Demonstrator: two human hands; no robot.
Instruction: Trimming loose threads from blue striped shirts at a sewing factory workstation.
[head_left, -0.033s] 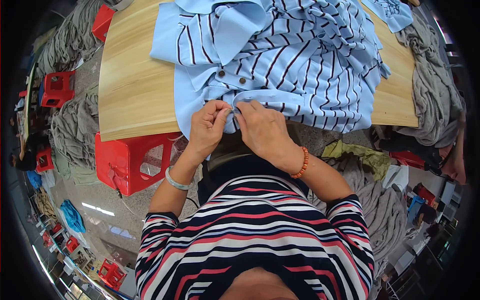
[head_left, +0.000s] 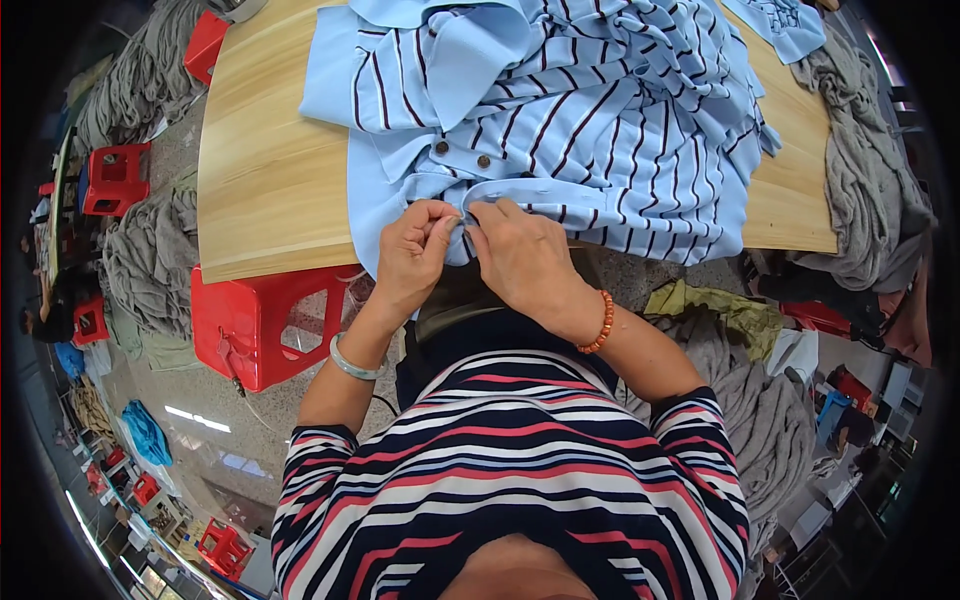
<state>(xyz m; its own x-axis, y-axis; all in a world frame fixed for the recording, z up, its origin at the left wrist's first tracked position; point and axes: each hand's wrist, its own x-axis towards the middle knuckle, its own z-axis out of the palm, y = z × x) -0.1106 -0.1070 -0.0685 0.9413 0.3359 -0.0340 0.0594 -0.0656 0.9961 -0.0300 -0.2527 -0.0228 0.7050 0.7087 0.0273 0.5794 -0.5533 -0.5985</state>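
A light blue polo shirt [head_left: 600,130] with dark and white stripes lies bunched on the table, its plain collar and cuff parts toward the left. Dark buttons [head_left: 484,161] show on its placket [head_left: 462,155]. At the near edge of the shirt, my left hand [head_left: 414,250] is closed, thumb and forefinger pinching the light blue fabric. Right beside it my right hand [head_left: 525,255] pinches the placket strip [head_left: 550,192], its fingertips almost touching the left ones. Whatever small part lies between the fingertips is hidden.
The wood-grain table [head_left: 260,150] ends just before my body. A red plastic stool [head_left: 240,325] stands under its left corner. Grey fabric heaps [head_left: 150,260] lie at left, and more grey cloth [head_left: 850,150] hangs at right. Another light blue piece [head_left: 785,30] lies at far right.
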